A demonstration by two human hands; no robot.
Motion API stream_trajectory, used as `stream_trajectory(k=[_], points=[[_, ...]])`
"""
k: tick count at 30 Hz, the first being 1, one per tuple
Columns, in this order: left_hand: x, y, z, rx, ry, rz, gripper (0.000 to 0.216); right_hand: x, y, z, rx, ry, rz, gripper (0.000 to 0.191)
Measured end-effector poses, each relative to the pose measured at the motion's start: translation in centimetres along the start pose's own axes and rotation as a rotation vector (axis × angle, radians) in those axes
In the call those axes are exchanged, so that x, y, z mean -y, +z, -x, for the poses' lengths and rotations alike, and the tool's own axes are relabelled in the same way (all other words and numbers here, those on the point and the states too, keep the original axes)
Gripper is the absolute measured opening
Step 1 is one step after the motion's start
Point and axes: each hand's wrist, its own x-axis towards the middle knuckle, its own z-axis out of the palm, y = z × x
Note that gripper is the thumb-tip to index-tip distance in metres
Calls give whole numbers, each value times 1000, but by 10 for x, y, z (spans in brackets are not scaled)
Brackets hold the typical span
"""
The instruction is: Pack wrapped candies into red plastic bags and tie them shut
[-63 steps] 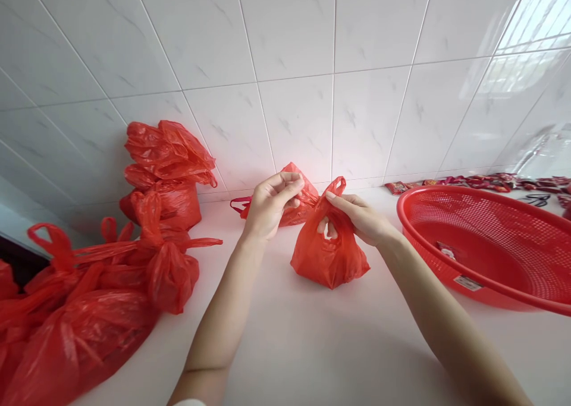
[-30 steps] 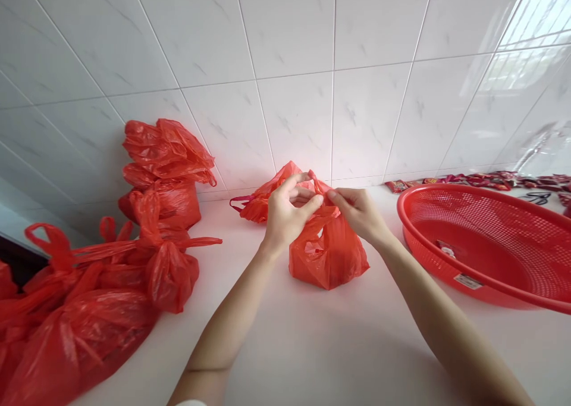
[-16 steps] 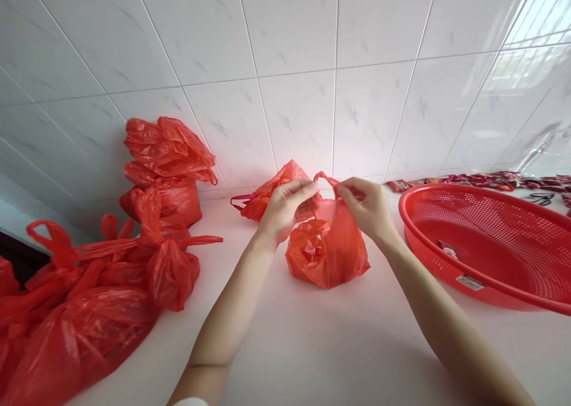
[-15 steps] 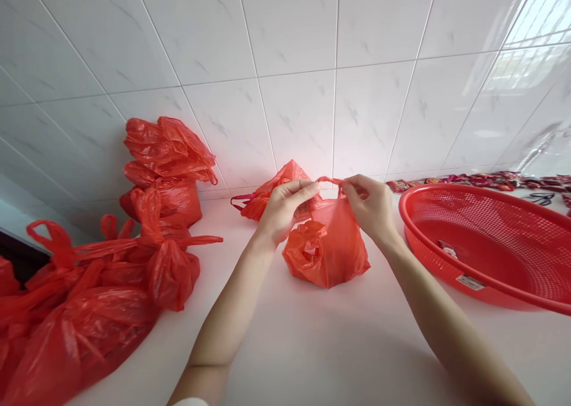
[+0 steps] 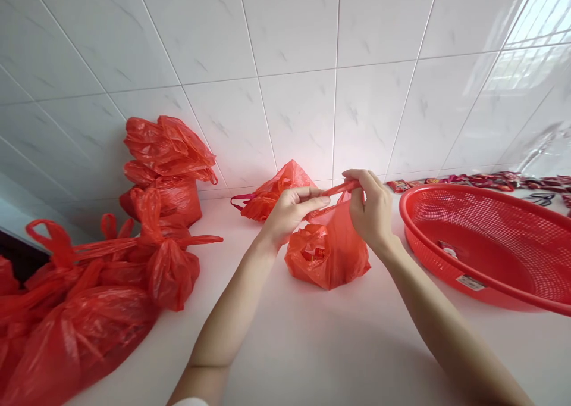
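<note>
Running left to right, the handle (image 5: 341,187) of a bag (image 5: 343,251) is pinched by the left hand (image 5: 289,212) and held by the right hand (image 5: 372,209); the bag is rested on the table (image 5: 312,346), left of the basket (image 5: 422,245).

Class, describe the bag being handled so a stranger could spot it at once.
On the white counter, find the big red basket. Just left sits a red plastic bag. Unlike the other red bags, it has a strip stretched between the left hand and right hand.
</note>
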Motion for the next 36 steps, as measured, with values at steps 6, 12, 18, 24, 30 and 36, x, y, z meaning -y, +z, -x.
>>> stream_trajectory(k=[6,12,18,24,30,36], points=[[6,-8,-10,4,61,137,34,-1,-3,-2,42,5,-110,35],[5,-12,-9,79,124,321,21,9,-12,-8,214,178,-426,16],[7,-6,-9,31,187,277,27,22,-23,-12,452,218,-692,31],[4,-26,-17,-272,339,233,38,6,-17,-12,325,458,-935,26],[-11,-45,3,44,389,-382,66,-11,-8,-11,370,613,-1067,24],[-6,-41,-3,-200,388,-330,27,-21,-14,-15,451,515,-904,29]])
